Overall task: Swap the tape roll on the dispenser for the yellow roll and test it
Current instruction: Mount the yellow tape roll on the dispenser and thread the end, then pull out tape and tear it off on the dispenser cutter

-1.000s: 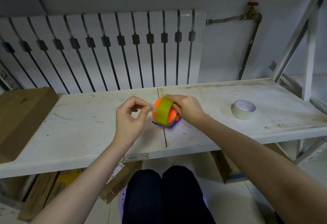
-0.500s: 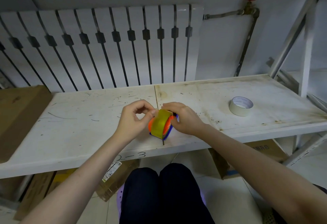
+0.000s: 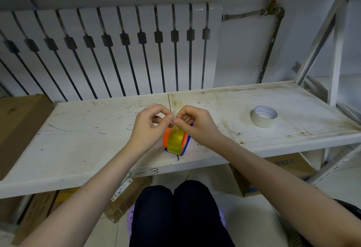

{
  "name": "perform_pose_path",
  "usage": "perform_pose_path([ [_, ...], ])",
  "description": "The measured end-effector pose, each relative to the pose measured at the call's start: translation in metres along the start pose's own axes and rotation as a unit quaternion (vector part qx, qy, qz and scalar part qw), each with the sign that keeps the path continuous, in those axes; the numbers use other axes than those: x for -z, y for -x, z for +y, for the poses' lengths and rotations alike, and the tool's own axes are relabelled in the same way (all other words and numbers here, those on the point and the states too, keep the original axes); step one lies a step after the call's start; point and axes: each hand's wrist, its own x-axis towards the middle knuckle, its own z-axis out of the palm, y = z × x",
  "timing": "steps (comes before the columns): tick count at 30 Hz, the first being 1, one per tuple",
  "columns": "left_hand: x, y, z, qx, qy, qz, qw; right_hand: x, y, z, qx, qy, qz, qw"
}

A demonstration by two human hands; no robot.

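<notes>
The yellow tape roll [image 3: 176, 141] sits on the orange and blue dispenser [image 3: 186, 145], which stands on the white shelf [image 3: 82, 149] near its front edge. Just above the roll, my left hand [image 3: 150, 124] and my right hand [image 3: 194, 122] meet fingertip to fingertip. Both pinch the free end of the yellow tape, which rises from the top of the roll. The dispenser's far side is hidden by my right hand.
A white tape roll [image 3: 264, 116] lies flat on the shelf to the right. A cardboard box [image 3: 17, 125] sits at the shelf's left end. A radiator [image 3: 109, 51] runs behind; a shelf upright [image 3: 336, 57] stands at right. Boxes lie below the shelf.
My right hand has let go of the dispenser and risen to meet the left above the roll. The dispenser now stands on the shelf by itself, with the tape end lifted.
</notes>
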Motion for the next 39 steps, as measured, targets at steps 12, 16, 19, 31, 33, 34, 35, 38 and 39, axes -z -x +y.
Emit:
perform_pose_path([
  [12, -0.033, 0.001, -0.002, 0.168, 0.185, 0.1, 0.963, -0.005, -0.011, 0.0, -0.02, 0.008, 0.073, 0.997],
  [16, -0.028, -0.005, -0.008, 0.25, 0.259, 0.146, 0.922, -0.003, -0.009, 0.003, -0.015, 0.022, 0.095, 0.995],
  [19, -0.024, -0.002, -0.018, 0.3, 0.155, 0.008, 0.941, 0.002, -0.007, 0.006, -0.014, 0.021, 0.106, 0.994],
  [31, -0.053, 0.028, -0.037, 0.264, -0.052, -0.017, 0.963, 0.01, -0.02, 0.014, -0.045, 0.024, 0.176, 0.983],
  [33, -0.052, 0.035, -0.043, 0.267, -0.028, -0.027, 0.963, 0.012, -0.024, 0.024, -0.098, -0.001, 0.192, 0.976],
  [34, -0.051, 0.037, -0.045, 0.27, -0.018, -0.03, 0.962, 0.012, -0.025, 0.029, -0.124, -0.015, 0.197, 0.972],
  [35, -0.05, 0.038, -0.046, 0.271, -0.012, -0.033, 0.962, 0.013, -0.027, 0.034, -0.146, -0.028, 0.202, 0.968],
  [38, -0.05, 0.037, -0.046, 0.276, -0.003, -0.051, 0.96, 0.014, -0.029, 0.049, -0.191, -0.039, 0.214, 0.957],
  [39, -0.05, 0.037, -0.045, 0.278, -0.002, -0.056, 0.959, 0.014, -0.029, 0.052, -0.205, -0.043, 0.221, 0.953],
])
